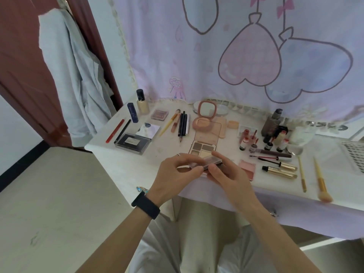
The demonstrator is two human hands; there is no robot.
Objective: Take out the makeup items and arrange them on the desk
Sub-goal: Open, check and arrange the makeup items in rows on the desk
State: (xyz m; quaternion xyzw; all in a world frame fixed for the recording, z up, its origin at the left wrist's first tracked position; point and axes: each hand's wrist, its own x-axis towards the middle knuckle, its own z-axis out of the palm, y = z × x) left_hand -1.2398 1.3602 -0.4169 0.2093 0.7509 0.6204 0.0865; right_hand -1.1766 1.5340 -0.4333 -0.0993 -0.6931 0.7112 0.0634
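Nearest, the left hand [177,171] and right hand [228,175] pinch one small compact [214,163] in front of the open palette [202,148] on the desk [137,164]. Right of that palette lie two gold tubes [280,168] and two brushes [321,181]; labels illegible.

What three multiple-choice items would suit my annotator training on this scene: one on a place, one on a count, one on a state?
1. Where does the foundation bottle stand?
A. back left corner of the desk
B. front right edge
C. on the floor
2. How many gold mascara tubes lie on the desk?
A. one
B. two
C. four
3. The small palette is:
A. lying untouched
B. held by both hands
C. held by one hand

Key: 1 A, it stands far left at the back. 2 B, two lie side by side at right. 3 B, the left hand and right hand both pinch it.
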